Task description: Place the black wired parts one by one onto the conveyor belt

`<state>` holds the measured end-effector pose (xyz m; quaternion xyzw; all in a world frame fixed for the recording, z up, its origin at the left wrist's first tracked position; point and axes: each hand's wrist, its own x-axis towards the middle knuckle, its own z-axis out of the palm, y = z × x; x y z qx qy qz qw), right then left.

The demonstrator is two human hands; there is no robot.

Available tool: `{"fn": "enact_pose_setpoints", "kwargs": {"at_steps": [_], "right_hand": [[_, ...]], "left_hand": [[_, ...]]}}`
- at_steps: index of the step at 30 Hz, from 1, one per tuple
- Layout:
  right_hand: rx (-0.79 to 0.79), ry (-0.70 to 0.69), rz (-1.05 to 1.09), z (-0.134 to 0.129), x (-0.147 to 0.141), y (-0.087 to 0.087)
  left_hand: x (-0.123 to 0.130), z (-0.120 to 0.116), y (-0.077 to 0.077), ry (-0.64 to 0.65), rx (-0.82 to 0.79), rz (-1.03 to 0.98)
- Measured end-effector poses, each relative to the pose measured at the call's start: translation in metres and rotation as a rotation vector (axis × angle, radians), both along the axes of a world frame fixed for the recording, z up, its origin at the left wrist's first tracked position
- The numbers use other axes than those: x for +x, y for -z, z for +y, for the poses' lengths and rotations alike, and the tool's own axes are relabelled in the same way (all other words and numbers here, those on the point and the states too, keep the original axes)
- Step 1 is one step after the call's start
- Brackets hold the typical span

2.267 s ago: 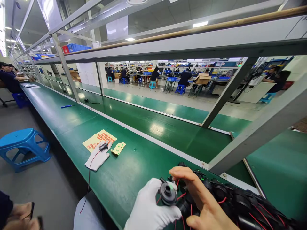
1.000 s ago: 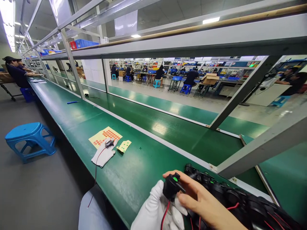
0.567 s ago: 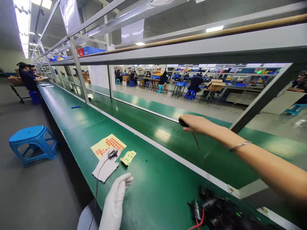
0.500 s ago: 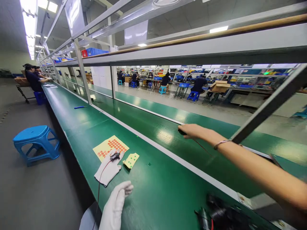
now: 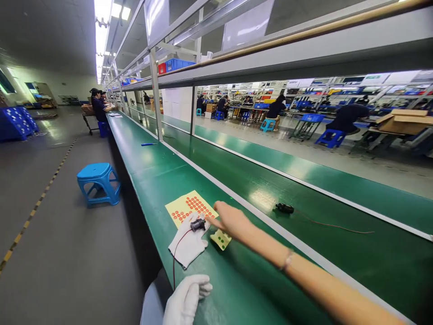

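My left hand (image 5: 189,298), in a white glove, rests near the edge of the green bench (image 5: 149,162), its fingers loosely bent and nothing seen in them. My bare right hand (image 5: 233,220) reaches across to the yellow sheet of round red stickers (image 5: 179,204), thumb and forefinger apart. Just left of its fingertips lies a black cylindrical part (image 5: 198,225) with a thin dark red wire, on top of an empty white glove (image 5: 187,248). A smaller piece of yellow sheet with green dots (image 5: 220,240) is under the right hand. Another black wired part (image 5: 284,208) lies on the green belt.
A blue pen-like item (image 5: 149,144) lies farther along the bench. A pale rail (image 5: 209,178) separates bench and belt. Metal posts (image 5: 156,95) hold a shelf above. A blue stool (image 5: 98,183) stands on the floor at left. Several people sit at other benches.
My right hand has let go of a black wired part on the belt and moved left to the sticker sheet. The view has turned left. My left hand stays about where it was.
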<state>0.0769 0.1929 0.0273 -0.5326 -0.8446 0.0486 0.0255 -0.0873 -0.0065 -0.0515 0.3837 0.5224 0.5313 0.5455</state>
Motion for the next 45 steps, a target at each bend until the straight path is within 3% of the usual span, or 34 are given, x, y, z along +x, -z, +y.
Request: {"fn": "enact_pose_setpoints", "kwargs": {"at_steps": [3,5,9,13,16,19,24,30,32,34,38,41,45], "right_hand": [[-0.010,-0.044,-0.004,-0.021,-0.063,0.024],[-0.009,-0.065,0.003,-0.026,-0.080,0.032],[0.026,-0.185,0.076,-0.026,-0.069,0.021],[0.114,-0.447,0.231,-0.065,-0.032,-0.015],[0.174,-0.641,0.333,-0.123,0.004,-0.044],[0.263,-0.717,0.424,-0.181,0.037,-0.066],[0.362,-0.645,0.445,-0.242,0.076,-0.086],[0.335,-0.531,0.435,-0.268,0.102,-0.087],[0.241,-0.498,0.520,-0.269,0.109,-0.083],[0.087,-0.366,0.622,-0.267,0.113,-0.079],[-0.355,0.014,0.834,-0.258,0.117,-0.075],[-0.554,0.056,1.007,-0.256,0.120,-0.069],[-0.581,0.086,1.064,-0.259,0.125,-0.060]], "left_hand": [[-0.006,0.004,0.000,0.020,-0.010,0.014],[-0.015,0.003,-0.001,0.004,0.002,0.022],[-0.037,0.001,-0.019,-0.062,0.043,0.049],[-0.037,-0.002,-0.062,-0.151,0.179,0.066],[-0.019,-0.008,-0.094,0.142,0.339,-0.013],[0.006,-0.022,-0.108,0.421,0.318,-0.086],[0.042,-0.044,-0.105,0.638,0.217,-0.183],[0.066,-0.055,-0.113,0.743,0.218,-0.160],[0.075,-0.059,-0.114,0.761,0.212,-0.176],[0.088,-0.063,-0.110,0.744,0.184,-0.242],[0.118,-0.066,-0.090,0.709,-0.073,-0.684],[0.132,-0.065,-0.079,0.704,-0.309,-0.895],[0.137,-0.066,-0.079,0.765,-0.389,-0.949]]}}
